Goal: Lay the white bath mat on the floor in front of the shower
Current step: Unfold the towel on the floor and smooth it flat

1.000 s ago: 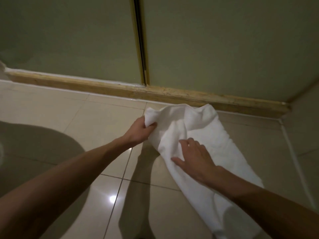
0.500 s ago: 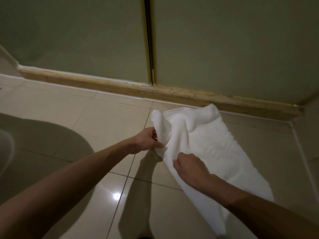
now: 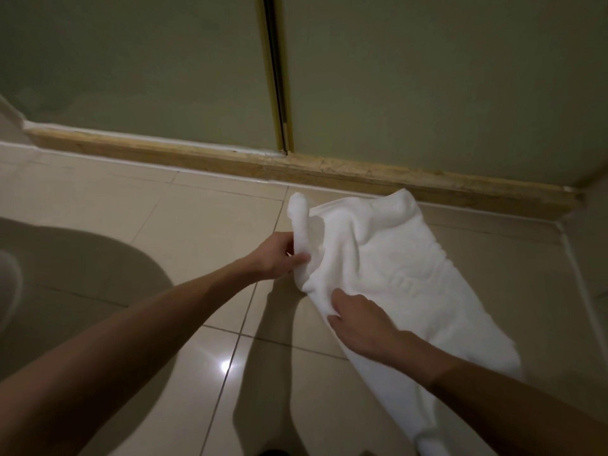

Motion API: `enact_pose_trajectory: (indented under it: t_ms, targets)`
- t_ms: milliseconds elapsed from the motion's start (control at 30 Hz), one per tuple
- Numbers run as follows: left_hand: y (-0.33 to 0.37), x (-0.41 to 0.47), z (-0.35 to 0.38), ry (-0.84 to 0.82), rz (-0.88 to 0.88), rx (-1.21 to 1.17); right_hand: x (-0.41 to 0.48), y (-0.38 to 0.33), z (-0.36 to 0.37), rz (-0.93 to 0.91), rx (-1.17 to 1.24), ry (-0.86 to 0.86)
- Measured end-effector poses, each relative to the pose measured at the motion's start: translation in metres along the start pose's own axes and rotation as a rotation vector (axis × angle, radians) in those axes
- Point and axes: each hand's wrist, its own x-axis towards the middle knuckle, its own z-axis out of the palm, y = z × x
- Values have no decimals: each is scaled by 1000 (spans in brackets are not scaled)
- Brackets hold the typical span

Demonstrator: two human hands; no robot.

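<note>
Head view: pinched bunched white bath mat [image 3: 388, 258] with left hand [image 3: 276, 258], gripped edge with right hand [image 3: 362, 324]; needed tugging apart flat, tbh.

Both hands — left hand [image 3: 276, 258], right hand [image 3: 365, 324] — grip the rumpled bath mat [image 3: 404, 274].

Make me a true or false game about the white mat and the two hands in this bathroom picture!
1. The bath mat is white. True.
2. The bath mat lies flat and smooth. False: it is bunched up, and one edge is lifted off the floor.
3. The left hand grips the folded edge of the bath mat. True.
4. The right hand is up on the shower door. False: it holds the bath mat's near edge.
5. The floor is made of shiny tiles. True.
</note>
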Motion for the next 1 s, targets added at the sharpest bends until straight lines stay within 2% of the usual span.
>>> enact_pose_trajectory:
  t_ms: [133, 233, 333, 500, 600, 833, 933, 1000]
  targets:
    - [-2, 8, 0, 42, -40, -93, 10, 7, -4, 94, 284, 32]
    - [0, 13, -2, 68, -151, -242, 19, 9, -10, 153, 564, 39]
    - [-1, 16, -4, -12, -256, -370, 28, 12, -16, 202, 769, 40]
    - [-5, 14, -9, -123, -232, -382, 36, 19, -20, 297, 969, 88]
    - [-6, 10, -9, -143, -202, -372, 43, 19, -22, 344, 1024, 126]
    - [-1, 13, -11, -74, -175, -470, 50, 15, -24, 404, 1088, 168]
    - [3, 14, -11, -65, -162, -413, 51, 16, -30, 427, 1131, 194]
    - [5, 15, -10, -27, -160, -355, 51, 15, -33, 408, 1074, 210]
